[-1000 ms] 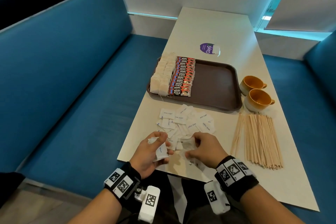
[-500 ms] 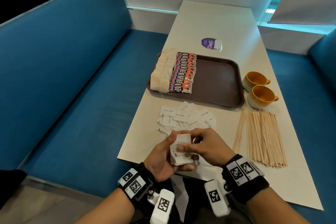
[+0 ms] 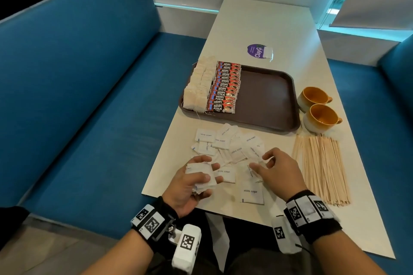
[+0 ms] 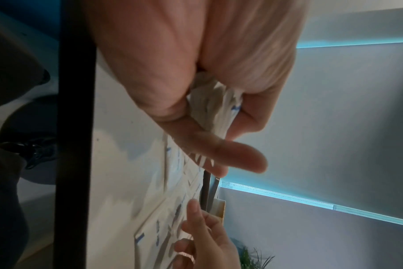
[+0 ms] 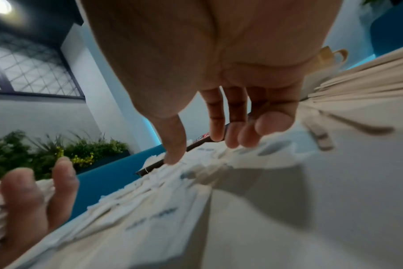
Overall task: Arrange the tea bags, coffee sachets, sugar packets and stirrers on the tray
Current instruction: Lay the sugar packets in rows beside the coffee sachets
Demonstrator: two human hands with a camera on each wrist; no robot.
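A stack of sugar packets (image 3: 201,176) is held in the grip of the left hand (image 3: 190,185), thumb on top and fingers curled beneath; the same bundle is seen pinched in the left wrist view (image 4: 216,109). The right hand (image 3: 277,169) is spread over the loose sugar packets (image 3: 232,147) scattered on the desk (image 3: 263,24), its fingers relaxed and grasping nothing, the fingertips (image 5: 274,123) touching or just above the pile; which cannot be told through the blur. A brown tray (image 3: 268,96) lies beyond the packets. At its left end a row of tea bags (image 3: 199,85) is laid, and a row of coffee sachets (image 3: 225,87) is set just beside them; the rest of the tray floor is bare. Wooden stirrers (image 3: 321,165) are spread on the desk to the right of the packets, near the tray's front corner. Two orange cups (image 3: 317,107) stand beside the tray's right edge.
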